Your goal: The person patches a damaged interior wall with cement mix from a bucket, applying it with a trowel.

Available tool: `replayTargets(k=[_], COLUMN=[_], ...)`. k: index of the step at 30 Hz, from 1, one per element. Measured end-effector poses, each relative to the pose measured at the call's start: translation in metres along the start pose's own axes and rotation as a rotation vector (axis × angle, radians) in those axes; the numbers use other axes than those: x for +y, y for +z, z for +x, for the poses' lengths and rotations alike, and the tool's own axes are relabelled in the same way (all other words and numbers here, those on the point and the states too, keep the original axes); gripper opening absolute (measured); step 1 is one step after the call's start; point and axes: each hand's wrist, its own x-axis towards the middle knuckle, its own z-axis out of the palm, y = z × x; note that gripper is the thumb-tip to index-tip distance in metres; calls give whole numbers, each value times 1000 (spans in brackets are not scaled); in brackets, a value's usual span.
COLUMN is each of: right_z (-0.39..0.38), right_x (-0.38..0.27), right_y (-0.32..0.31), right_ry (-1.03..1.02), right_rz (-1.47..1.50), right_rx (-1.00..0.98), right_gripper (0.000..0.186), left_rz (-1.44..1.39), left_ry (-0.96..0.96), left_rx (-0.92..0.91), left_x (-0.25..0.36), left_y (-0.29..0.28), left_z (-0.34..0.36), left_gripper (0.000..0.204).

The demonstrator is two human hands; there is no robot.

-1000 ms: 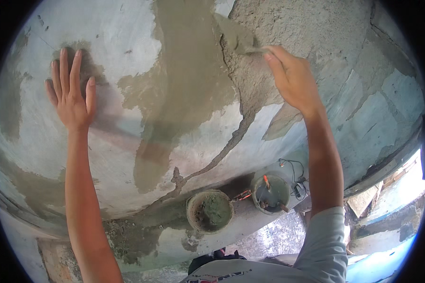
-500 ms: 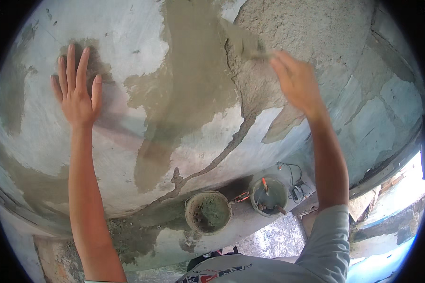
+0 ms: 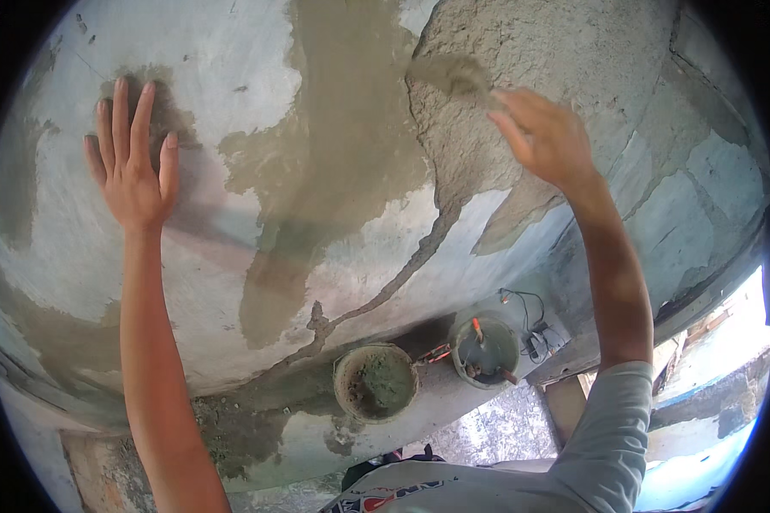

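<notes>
My left hand [image 3: 135, 175] lies flat against the wall [image 3: 231, 51], fingers spread, over a damp grey-brown patch. Off to the right, my right hand [image 3: 546, 141] is closed round the handle end of a trowel [image 3: 453, 75], smeared by motion and coated with mortar. Its blade is at the edge where a smooth band of wet mortar [image 3: 351, 111] meets a rough, bare area [image 3: 556, 51]. From that edge a dark crack [image 3: 428, 248] runs down and to the left across the pale paint.
Below the wall, a bucket of grey mortar [image 3: 376, 382] stands on a ledge. Beside it is a second bucket [image 3: 486, 352] with liquid and an orange-handled tool [image 3: 478, 329] in it. A dark cable with a plug [image 3: 537, 342] lies to its right.
My right hand has shifted slightly right and down, and the trowel blade has turned flatter and dropped along the rough edge. My left hand stays flat on the wall.
</notes>
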Motion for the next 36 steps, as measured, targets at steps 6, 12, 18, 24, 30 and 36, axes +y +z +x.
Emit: replayTargets(k=[6,12,18,24,30,36], right_z=[-8,1,-15,14,-12,9], right_x=[6,6,-11,8,-15,3], right_y=[-6,4,-2,3,-4,7], right_ry=[-216,-63,-171,-53,-84,-18], right_rz=[-123,-32,-155,-41,-92,-13], right_rx=[-130,-9,-319,56,-338,50], right_gripper=[30,29,29,31,32,30], left_rz=[28,23,42,35,39,26], left_ry=[4,-9,5,-10,-15,-16], left_rx=[-3,-1,-5,-8,-21,-11], left_x=[-1,2,-4,1,0,2], left_y=[1,3,-2,1,-1,-1], left_z=[-1,-1,-1,-4,-2,-1], left_gripper=[59,58,58,58,58,58])
